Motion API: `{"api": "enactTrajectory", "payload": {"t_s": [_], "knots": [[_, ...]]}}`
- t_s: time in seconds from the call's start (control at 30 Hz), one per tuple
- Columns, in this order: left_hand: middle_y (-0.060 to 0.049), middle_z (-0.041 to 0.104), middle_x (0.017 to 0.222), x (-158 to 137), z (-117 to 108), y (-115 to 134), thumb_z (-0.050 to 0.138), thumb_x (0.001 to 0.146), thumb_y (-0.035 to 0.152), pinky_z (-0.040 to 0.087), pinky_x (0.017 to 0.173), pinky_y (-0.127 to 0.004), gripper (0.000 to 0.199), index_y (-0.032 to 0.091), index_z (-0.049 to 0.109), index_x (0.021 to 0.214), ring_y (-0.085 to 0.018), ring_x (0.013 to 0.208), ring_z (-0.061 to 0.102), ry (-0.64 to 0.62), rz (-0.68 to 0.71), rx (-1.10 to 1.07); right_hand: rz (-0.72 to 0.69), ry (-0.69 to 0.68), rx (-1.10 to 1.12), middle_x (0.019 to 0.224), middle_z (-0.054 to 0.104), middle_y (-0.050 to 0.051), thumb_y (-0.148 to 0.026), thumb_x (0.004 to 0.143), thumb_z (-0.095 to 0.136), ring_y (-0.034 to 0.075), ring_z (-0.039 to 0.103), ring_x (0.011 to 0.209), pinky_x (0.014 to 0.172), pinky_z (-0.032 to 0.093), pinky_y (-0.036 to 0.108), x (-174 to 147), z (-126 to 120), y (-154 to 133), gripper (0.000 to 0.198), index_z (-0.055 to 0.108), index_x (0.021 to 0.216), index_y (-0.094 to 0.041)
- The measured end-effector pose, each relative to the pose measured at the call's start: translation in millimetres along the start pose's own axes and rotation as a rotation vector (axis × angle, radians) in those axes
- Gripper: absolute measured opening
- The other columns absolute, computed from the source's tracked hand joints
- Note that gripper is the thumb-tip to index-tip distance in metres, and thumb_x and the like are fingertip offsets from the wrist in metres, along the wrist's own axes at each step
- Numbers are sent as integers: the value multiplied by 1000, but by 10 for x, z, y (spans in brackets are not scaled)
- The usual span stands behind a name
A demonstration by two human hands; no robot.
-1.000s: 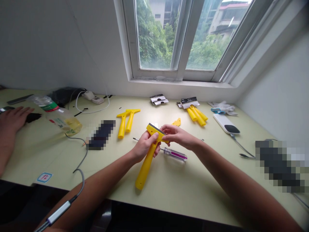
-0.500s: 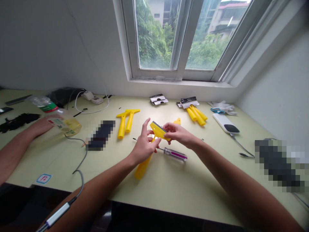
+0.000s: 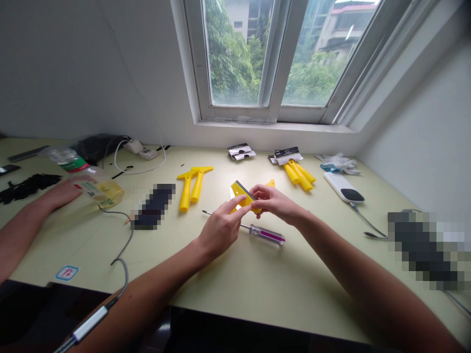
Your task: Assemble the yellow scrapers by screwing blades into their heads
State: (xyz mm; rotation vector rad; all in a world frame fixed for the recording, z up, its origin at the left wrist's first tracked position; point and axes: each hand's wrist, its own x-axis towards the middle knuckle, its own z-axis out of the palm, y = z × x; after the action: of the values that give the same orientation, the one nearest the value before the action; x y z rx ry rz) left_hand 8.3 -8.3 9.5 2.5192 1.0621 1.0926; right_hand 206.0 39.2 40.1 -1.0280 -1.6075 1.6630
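A yellow scraper (image 3: pixel 241 191) with a dark strip along its upper edge is held over the table between both hands. My right hand (image 3: pixel 274 202) pinches the right end of its head with thumb and fingers. Wrapped about its lower side, my left hand (image 3: pixel 222 226) lays fingers across the yellow face; the handle is hidden behind that hand. A pale piece shows at the head's left edge. Just below the hands lies a screwdriver (image 3: pixel 267 235) with a clear and purple handle, its shaft passing behind my left hand. Another yellow piece (image 3: pixel 271 183) is partly covered by my right hand.
Two yellow scrapers (image 3: pixel 191 189) lie left of my hands. Yellow handles (image 3: pixel 300 175) and folded cards (image 3: pixel 241 151) are at the back. A white device (image 3: pixel 344 187) with a cable is to the right. Another person's arm (image 3: pixel 33 215) rests behind a bottle (image 3: pixel 99 191) at left.
My left hand has shifted its grip, with its fingers now across the scraper's face. The scraper has turned, and its handle, seen below my left hand before, is out of sight.
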Motion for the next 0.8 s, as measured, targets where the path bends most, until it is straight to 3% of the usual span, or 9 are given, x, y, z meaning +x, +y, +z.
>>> {"api": "enactTrajectory", "payload": {"t_s": [0.17,0.27,0.37,0.47,0.57,0.67,0.8], "knots": [[-8,55,136,-6,-20,3,47,88,10,46,102,-53,42,29,63,122,-29,120,55,-9,-77,-144,-4,-12,2,78,61,0,-28,74,71,13,59,70,62,54,29,1,2,-43,24,56,90,-18],[-9,53,138,-11,-39,-22,46,89,11,45,102,-54,41,28,64,121,-30,122,54,-17,-80,-169,-5,-85,-133,82,63,3,-37,79,66,15,61,72,68,54,33,-55,-165,-172,28,60,97,-18],[-9,53,138,6,-71,-42,48,88,10,47,100,-52,40,28,66,118,-28,121,54,14,-83,-202,76,-80,-626,86,66,6,-40,83,60,18,62,75,67,50,32,-174,-530,-310,26,65,96,-18],[-8,55,133,41,-106,-26,51,88,11,50,98,-48,36,28,68,115,-25,116,57,94,-119,-271,374,28,-1170,88,68,7,-29,76,63,21,63,78,64,45,31,-285,-923,-334,16,68,87,-19],[-8,57,128,74,-117,5,56,87,17,59,80,-38,28,26,70,109,-24,108,60,171,-244,-411,596,-1,-1286,80,68,7,-27,69,68,22,64,74,59,44,30,-310,-1125,-232,22,69,90,-18],[-10,55,130,99,-105,2,64,83,25,56,48,-25,23,22,70,104,-20,87,66,208,-408,-653,599,-37,-1262,80,69,6,-28,65,70,21,63,72,54,41,28,-258,-1110,-112,29,68,93,-19],[-12,52,132,137,-100,-50,71,77,27,54,40,-25,31,19,64,106,-15,71,66,218,-486,-974,575,-40,-1276,83,69,7,-20,61,69,21,62,74,55,41,28,-181,-1017,-28,24,69,85,-18]]}}
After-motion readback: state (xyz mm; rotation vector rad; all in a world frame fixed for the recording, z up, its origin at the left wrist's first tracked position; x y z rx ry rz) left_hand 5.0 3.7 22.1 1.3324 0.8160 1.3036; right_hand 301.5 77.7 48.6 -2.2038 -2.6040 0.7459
